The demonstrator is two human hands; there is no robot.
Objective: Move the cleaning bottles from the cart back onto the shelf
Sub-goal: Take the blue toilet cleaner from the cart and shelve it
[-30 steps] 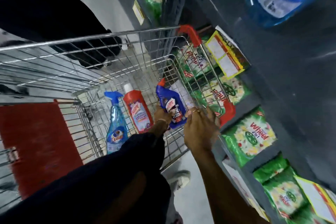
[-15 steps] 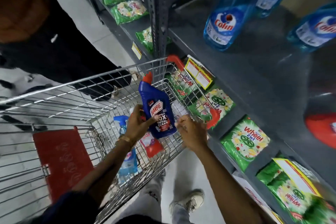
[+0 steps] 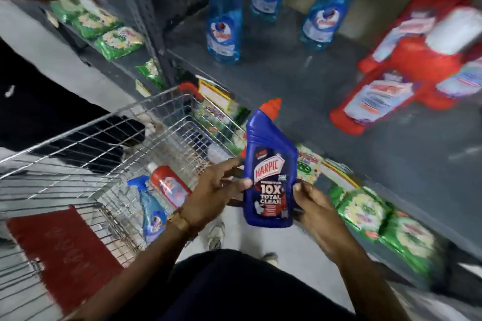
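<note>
- Dark blue toilet-cleaner bottle (image 3: 270, 177): held upright between the two hands, clear of the cart (image 3: 109, 148), which lies to the left of the hands; the grey shelf (image 3: 300, 78) lies ahead of and above them.
- Left hand (image 3: 214, 193): clasps the bottle's left edge, thumb on the label face, fingers wrapped behind.
- Right hand (image 3: 317, 206): grips the lower right edge, thumb tip at the label's side, the rest of the fingers hidden behind the body.
- Handling, as judged: rigid moulded plastic, probably full and so moderately heavy; glossy label and smooth walls may slip under a loose grip. The flat, wide lower body offers the surest hold. The angled neck and red cap (image 3: 271, 108) are narrow, poorer for carrying.
- Base: broad and flat, likely to stand steadily once set down.
- Still in the cart, left of and below the left hand: a red bottle (image 3: 169, 185) and a blue spray bottle (image 3: 152, 210), lying side by side.
- On the shelf ahead: blue bottles (image 3: 224, 31) stand upright; red bottles (image 3: 386, 91) are to the right of them, blurred.
</note>
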